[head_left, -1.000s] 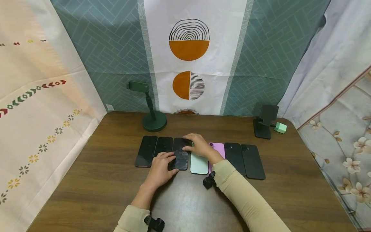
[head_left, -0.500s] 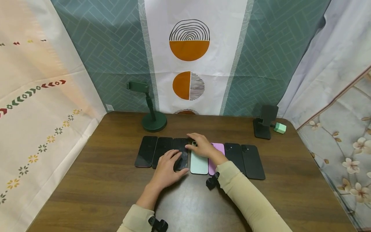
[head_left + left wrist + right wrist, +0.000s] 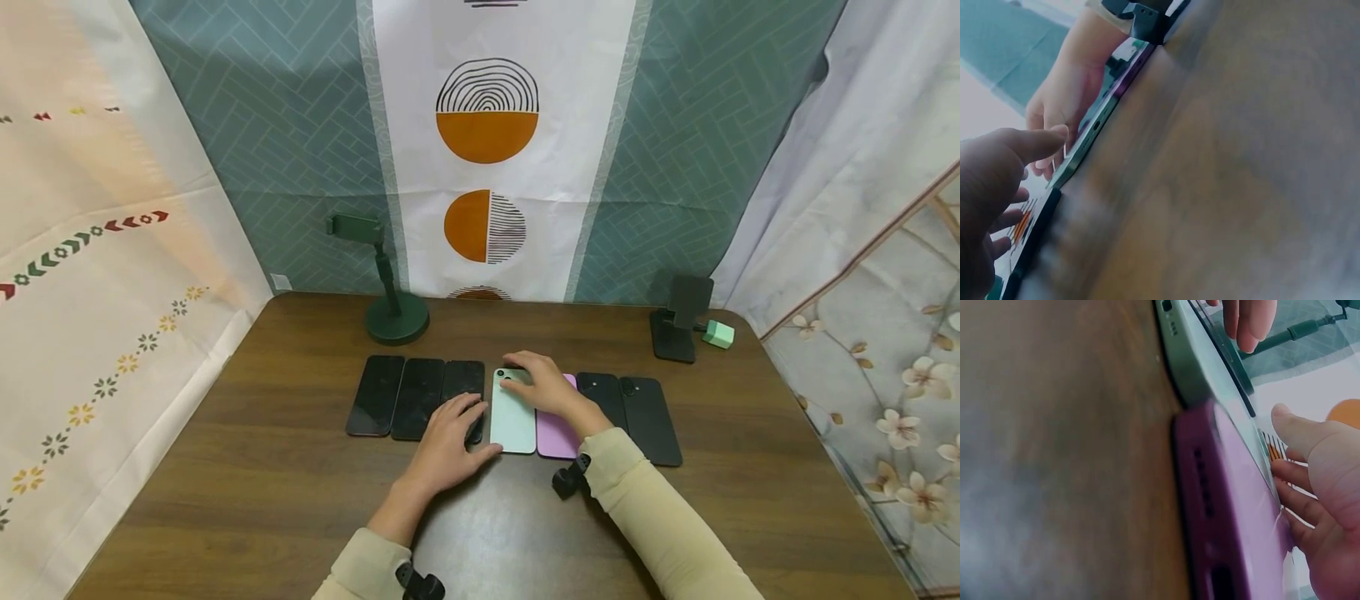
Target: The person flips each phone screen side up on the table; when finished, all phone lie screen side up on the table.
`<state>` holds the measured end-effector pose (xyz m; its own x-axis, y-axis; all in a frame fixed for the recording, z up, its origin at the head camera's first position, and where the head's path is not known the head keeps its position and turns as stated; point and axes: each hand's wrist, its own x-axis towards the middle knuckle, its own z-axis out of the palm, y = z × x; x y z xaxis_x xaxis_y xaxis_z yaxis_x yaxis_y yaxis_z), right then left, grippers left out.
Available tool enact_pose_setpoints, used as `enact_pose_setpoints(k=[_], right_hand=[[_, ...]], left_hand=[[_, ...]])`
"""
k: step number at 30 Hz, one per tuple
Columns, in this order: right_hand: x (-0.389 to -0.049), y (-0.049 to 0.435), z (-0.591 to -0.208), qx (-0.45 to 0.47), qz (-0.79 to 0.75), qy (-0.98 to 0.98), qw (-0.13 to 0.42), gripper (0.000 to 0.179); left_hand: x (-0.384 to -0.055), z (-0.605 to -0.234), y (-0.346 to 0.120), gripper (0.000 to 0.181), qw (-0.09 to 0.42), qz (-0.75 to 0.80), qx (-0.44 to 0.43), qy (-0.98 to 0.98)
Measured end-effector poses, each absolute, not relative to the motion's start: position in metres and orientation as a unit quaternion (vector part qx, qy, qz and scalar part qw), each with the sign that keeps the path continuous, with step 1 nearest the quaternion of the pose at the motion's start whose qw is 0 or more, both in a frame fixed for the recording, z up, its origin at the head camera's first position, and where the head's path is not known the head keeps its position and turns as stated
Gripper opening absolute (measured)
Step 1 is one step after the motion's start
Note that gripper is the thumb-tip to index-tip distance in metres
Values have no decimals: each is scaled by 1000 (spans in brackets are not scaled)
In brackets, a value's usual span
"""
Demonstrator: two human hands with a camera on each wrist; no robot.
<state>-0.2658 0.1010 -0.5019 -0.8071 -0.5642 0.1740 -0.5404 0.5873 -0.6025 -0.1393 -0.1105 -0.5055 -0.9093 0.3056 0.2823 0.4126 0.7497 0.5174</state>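
Neatly lined up on a wooden bench [image 3: 225, 508], the row is watched over at rear left by a green stand [image 3: 397, 318], and begins with a first dark phone [image 3: 373, 398], a second dark phone [image 3: 416, 404] and a third dark phone [image 3: 462, 380], all glossy side up. The left hand [image 3: 445, 447] spreads over the lower part of the third one, thumb apart from the fingers and clasping nothing, its tip by the near left corner of the pale green phone [image 3: 513, 425]. That phone lies camera side up mid-row, a narrow gap from its dark neighbour. Over its far end hangs the right hand [image 3: 551, 387], thumb and fingers parted; whether they touch it, the pictures do not settle. Next comes the pink phone [image 3: 555, 435], partly hidden under that wrist, then a black phone [image 3: 597, 387] and the last phone [image 3: 651, 421], lenses showing on both. A black stand [image 3: 673, 337] and a small mint block [image 3: 718, 335] sit at rear right.

Within the past second both hands have shifted rightward — off the third dark phone's far end and onto the pale green one — while the row looks unmoved. Attention, it seems, has passed to the pale green phone.
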Motion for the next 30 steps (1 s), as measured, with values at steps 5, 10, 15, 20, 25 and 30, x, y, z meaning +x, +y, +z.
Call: enact_pose_setpoints(k=[5, 10, 15, 20, 25, 30], right_hand=[[-263, 110, -502, -305, -333, 892, 25, 53], [-261, 119, -502, -300, -336, 892, 26, 52], [-261, 127, -504, -295, -336, 894, 25, 49], [-262, 133, -505, -296, -346, 890, 32, 48], [-263, 140, -505, -294, -338, 893, 39, 52], [-263, 144, -505, -303, -328, 894, 45, 55]], left_hand=[[-142, -507, -105, 61, 93, -299, -209, -926], [-143, -508, -97, 58, 84, -308, -215, -923], [-143, -509, -88, 58, 69, -317, -218, -920], [-143, -509, -79, 59, 66, -308, -221, -923], [-143, -508, -71, 59, 72, -292, -230, -926], [-144, -507, -64, 62, 57, -281, -232, -930]])
